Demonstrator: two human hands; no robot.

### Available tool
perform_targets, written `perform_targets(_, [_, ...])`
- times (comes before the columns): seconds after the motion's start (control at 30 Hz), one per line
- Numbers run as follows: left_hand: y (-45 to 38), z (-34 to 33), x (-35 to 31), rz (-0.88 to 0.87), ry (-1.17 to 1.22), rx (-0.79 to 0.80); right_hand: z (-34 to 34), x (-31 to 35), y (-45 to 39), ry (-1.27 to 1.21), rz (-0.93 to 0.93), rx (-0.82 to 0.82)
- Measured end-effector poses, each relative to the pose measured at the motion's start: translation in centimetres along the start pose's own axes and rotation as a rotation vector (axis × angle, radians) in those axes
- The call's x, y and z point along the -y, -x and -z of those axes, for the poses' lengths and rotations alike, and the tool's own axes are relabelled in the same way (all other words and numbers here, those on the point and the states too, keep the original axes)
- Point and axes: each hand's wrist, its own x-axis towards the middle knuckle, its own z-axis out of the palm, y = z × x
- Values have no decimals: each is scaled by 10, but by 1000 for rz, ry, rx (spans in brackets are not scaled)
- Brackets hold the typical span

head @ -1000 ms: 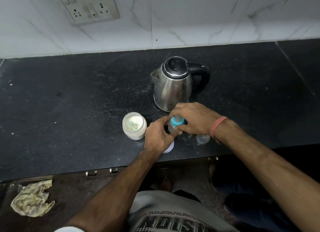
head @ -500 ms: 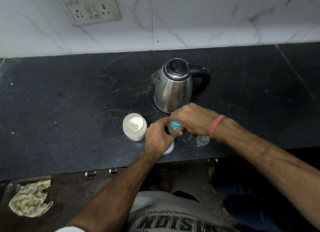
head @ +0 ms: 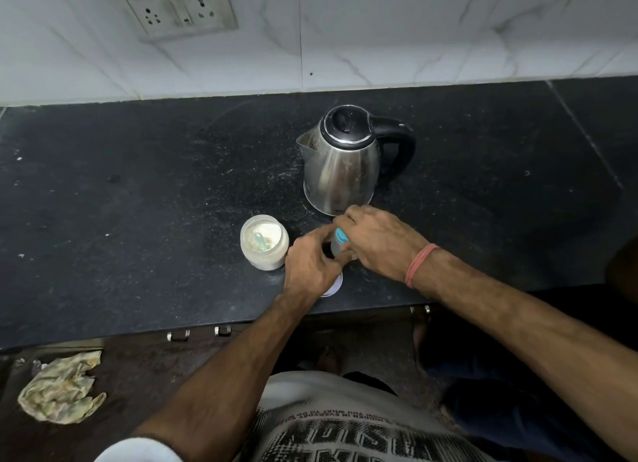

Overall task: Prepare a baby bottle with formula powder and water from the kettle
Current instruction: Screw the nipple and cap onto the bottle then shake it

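A small clear baby bottle (head: pixel 336 245) with a blue collar stands on the black counter (head: pixel 155 220), just in front of the steel kettle (head: pixel 341 164). My left hand (head: pixel 310 264) grips the bottle's body from the left. My right hand (head: pixel 376 240) curls over its blue top from the right and hides most of it. An open jar of formula powder (head: pixel 264 242) with a pale green scoop inside stands to the left of my hands. A white round lid (head: pixel 333 287) lies on the counter, partly under my left hand.
The kettle's black handle (head: pixel 404 147) points right, its spout left. A wall socket (head: pixel 179 9) sits on the marble backsplash. The counter's front edge runs just below my wrists. A crumpled yellowish cloth (head: pixel 62 387) lies on a lower surface at the bottom left.
My right hand has closed further over the bottle's blue top, hiding more of it and the small clear cap on the counter to its right. The left hand keeps its grip.
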Motion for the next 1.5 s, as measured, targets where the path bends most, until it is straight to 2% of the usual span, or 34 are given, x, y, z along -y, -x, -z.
perform_targets(0.07, [-2,3,0,-28,-13,18,5,-6,-1,54,59,-3])
perform_targets(0.17, [-5,4,4,-65,-19,28,12,-21,-11,294,216,-53])
perform_targets(0.27, [-4,3,5,-27,5,34,8,-31,-30,460,304,-90])
perform_targets(0.4, [-2,1,5,8,15,38,-3,-38,-37,446,282,-183])
perform_targets(0.5, [-1,-1,3,5,-44,-28,-16,-32,-33,378,186,-234])
perform_targets(0.63, [1,-5,3,9,-104,-74,-29,-15,-29,266,-115,-315])
perform_targets(0.77, [1,-7,6,-20,-94,-84,-37,6,-26,219,-400,-307])
perform_targets(0.87, [-1,-6,8,-30,-90,-65,-34,13,-24,236,-480,-294])
perform_targets(0.93, [-2,-5,8,-15,-75,-39,-29,9,-19,274,-400,-283])
perform_targets(1.07, [-2,-2,5,-11,-15,-5,-11,-26,-13,243,-12,-175])
perform_targets(1.17, [-2,0,6,7,11,16,0,-40,-25,219,169,-146])
perform_targets(1.27, [-2,-1,5,23,-13,0,3,-40,-43,188,224,-139])
perform_targets(1.37, [-2,-2,4,64,-22,-19,7,-41,-55,231,184,-108])
perform_targets(1.5, [0,0,5,23,-2,0,-1,-43,-45,202,183,-77])
